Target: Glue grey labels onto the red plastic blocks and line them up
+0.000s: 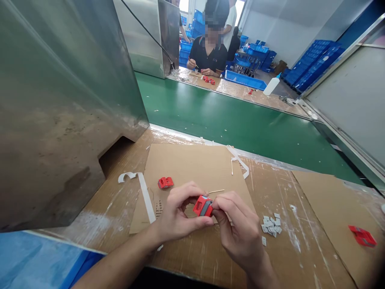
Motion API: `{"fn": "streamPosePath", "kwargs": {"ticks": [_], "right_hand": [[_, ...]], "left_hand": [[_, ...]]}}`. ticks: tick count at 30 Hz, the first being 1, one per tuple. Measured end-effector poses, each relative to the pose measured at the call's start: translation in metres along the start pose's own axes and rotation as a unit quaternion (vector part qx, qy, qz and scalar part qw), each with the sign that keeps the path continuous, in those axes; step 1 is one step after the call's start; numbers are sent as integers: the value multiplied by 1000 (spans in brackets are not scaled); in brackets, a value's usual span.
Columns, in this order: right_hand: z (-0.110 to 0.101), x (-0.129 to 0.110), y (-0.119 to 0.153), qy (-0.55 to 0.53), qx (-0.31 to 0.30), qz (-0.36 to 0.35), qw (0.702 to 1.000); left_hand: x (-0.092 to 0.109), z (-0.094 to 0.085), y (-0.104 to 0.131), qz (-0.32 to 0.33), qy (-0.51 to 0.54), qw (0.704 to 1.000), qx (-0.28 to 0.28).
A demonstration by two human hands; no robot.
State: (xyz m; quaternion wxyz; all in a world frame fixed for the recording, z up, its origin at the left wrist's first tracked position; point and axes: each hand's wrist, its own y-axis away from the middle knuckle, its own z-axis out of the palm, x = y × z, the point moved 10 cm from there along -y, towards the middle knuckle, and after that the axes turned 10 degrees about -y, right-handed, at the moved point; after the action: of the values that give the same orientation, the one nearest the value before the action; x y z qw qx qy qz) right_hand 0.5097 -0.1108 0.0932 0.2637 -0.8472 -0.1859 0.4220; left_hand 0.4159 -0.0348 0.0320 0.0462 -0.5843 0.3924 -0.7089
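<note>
A small red plastic part with a grey band (203, 206) is held up over the near edge of a cardboard sheet (192, 160). My left hand (180, 210) grips it between thumb and fingers from the left. The fingertips of my right hand (239, 224) are pinched together against its right side; whether they hold anything small is hidden. Another red part (165, 182) lies on the cardboard, left of my hands. Just beyond my hands is a cotton swab (217, 191). Right of my right hand sits a loose pile of small pale grey pieces (271, 225).
A green conveyor belt (228, 116) crosses beyond the table. At left rises a large metal housing (60, 112). White tape (146, 196) holds the cardboard. A further red part (362, 236) rests on the right-hand cardboard (333, 208). Across the belt a co-worker (210, 56) sits near a white bottle (271, 85).
</note>
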Motion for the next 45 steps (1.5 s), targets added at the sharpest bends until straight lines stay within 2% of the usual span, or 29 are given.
{"fn": "streamPosePath", "kwargs": {"ticks": [5, 9, 13, 19, 23, 25, 27, 32, 35, 42, 45], "right_hand": [[-4, -2, 4, -30, 26, -3, 999], [-5, -7, 4, -28, 24, -6, 999], [-3, -4, 2, -9, 24, 9, 1000], [-4, -2, 8, -31, 63, -2, 998], [-12, -8, 13, -22, 91, -48, 994], [-16, -6, 15, -2, 100, -46, 994], [-20, -6, 17, -1, 106, -45, 993], [-29, -13, 22, -21, 100, -76, 992], [-34, -14, 26, -26, 100, -80, 991], [-36, -19, 36, -27, 102, -82, 991], [-37, -20, 40, -25, 116, -74, 990]], "left_hand": [[5, -2, 0, 16, 15, 1000, -9], [7, -2, 0, 28, 21, 999, -18], [1, -2, 1, 18, 24, 999, -16], [-4, -1, 2, 7, 59, 998, -24], [-3, 9, 2, -38, 157, 986, -44], [1, 18, 4, -60, 206, 974, -70], [9, 25, 4, -55, 219, 969, -100], [20, 23, -3, -34, 65, 989, -128], [30, 23, -11, -8, -13, 989, -150], [48, 37, -12, 17, -68, 969, -236], [47, 39, -6, 1, -68, 968, -242]]}}
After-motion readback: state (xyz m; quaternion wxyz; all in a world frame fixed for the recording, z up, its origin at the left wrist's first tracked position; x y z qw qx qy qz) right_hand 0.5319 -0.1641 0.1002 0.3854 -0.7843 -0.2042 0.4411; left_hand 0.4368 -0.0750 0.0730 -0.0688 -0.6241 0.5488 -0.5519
